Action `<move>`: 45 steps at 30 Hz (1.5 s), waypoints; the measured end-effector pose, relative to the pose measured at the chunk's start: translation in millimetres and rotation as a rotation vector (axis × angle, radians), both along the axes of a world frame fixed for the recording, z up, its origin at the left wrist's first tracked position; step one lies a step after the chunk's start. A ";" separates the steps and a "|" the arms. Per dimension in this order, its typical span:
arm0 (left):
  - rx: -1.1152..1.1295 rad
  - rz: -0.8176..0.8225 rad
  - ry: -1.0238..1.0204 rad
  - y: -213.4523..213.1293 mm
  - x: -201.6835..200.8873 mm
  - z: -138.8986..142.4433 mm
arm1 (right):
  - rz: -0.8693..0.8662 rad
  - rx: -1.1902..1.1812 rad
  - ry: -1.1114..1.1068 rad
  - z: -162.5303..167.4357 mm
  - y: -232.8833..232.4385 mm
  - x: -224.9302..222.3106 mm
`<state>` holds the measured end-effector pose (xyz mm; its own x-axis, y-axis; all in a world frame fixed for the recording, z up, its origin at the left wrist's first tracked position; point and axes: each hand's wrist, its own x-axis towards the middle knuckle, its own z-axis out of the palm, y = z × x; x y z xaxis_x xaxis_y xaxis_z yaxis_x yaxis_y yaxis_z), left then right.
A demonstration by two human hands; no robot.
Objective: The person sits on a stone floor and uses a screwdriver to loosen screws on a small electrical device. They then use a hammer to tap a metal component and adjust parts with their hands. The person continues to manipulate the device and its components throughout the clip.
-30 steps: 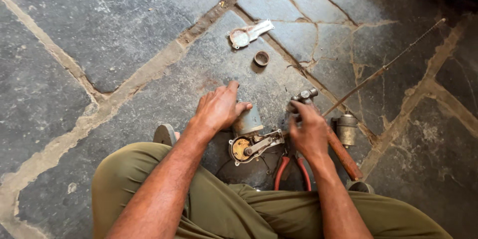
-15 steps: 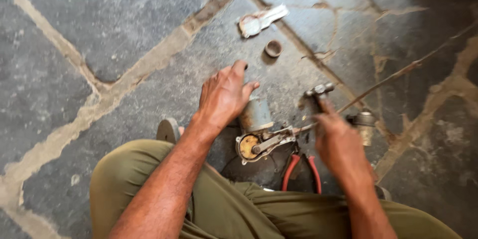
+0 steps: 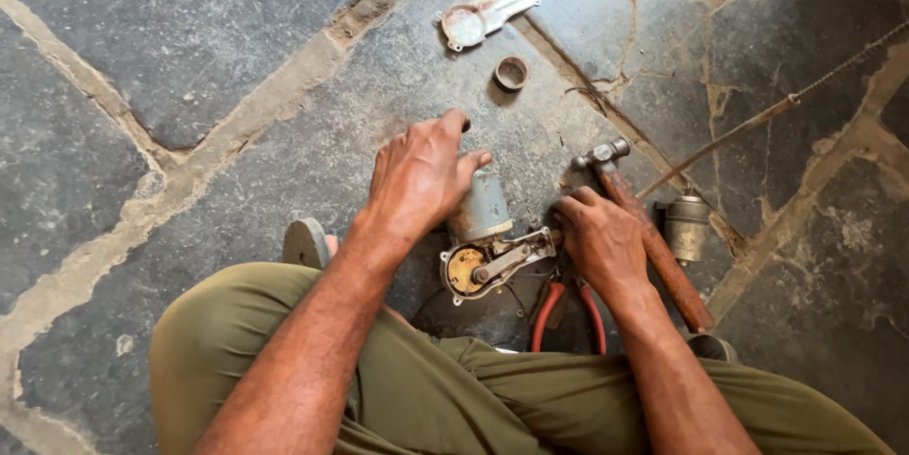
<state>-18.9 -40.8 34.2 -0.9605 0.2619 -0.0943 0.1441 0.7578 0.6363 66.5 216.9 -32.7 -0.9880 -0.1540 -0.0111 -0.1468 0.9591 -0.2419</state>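
Two hands work low over a stone floor (image 3: 189, 57), seen from your own head looking down past your olive-green trousers. Your left hand (image 3: 417, 180) lies spread, palm down, over the top of a small motor assembly (image 3: 485, 228), fingers open and pressing on its grey cylindrical body; it clamps nothing. Your right hand (image 3: 597, 242) is curled at the assembly's right edge, but whether it grips a part there cannot be told. The hands sit near each other, not touching.

The assembly rests on the floor just in front of your knees, its round brass-coloured gear face (image 3: 466, 270) turned up toward you. To do this well, I would keep the left palm bearing straight down so the body cannot roll, and work the right side with small, controlled pulls.

Red-handled pliers (image 3: 566, 313) lie partly under your right wrist. A hammer (image 3: 653, 242) with a rusty handle lies just beside that hand. A small metal canister (image 3: 686, 226) stands to its right; its contents are hidden. Farther off lie a small open ring-shaped cup (image 3: 511, 72), which looks empty, and a flat metal cover plate (image 3: 485, 16).
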 end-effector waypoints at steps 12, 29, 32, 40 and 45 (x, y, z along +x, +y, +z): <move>-0.027 0.000 0.025 -3.8 -2.0 -6.8 | -0.361 -0.288 -0.517 53.4 28.8 -9.6; -0.046 -0.027 -0.032 -2.1 -1.8 -5.9 | -0.370 -0.301 0.027 28.8 21.1 -20.5; -0.060 -0.021 -0.058 -2.3 -1.7 -4.6 | -0.290 -0.161 -0.089 14.8 15.6 -14.6; -0.039 -0.038 -0.006 -2.3 -1.2 -5.8 | -0.140 0.055 -0.112 15.4 -0.5 -10.4; -0.055 -0.029 -0.053 -1.7 -1.6 -8.4 | -0.159 -0.113 -0.246 15.9 -3.4 -16.3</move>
